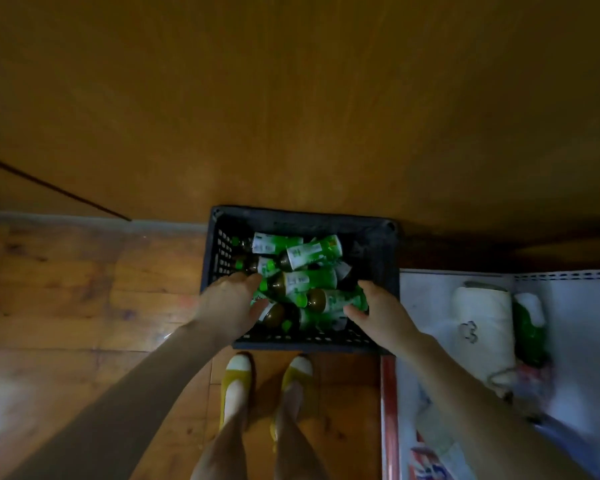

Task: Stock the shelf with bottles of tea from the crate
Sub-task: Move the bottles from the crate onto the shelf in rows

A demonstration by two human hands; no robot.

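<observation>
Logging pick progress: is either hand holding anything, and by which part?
Cannot tell. In the black plastic crate, left hand lies open over green-labelled tea bottles; right hand brackets one bottle's base end, grip unconfirmed.

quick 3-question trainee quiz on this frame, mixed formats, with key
1. True or false: the green-labelled tea bottles stand upright in the black plastic lattice crate.
2. Of the left hand and right hand, which reach over the crate? A: left only. B: right only. C: both.
3. Fill in: the white metal shelf lies on the person's ____ side of the crate.

Key: 1 false, they lie jumbled on their sides; 2 C; 3 right.
</observation>
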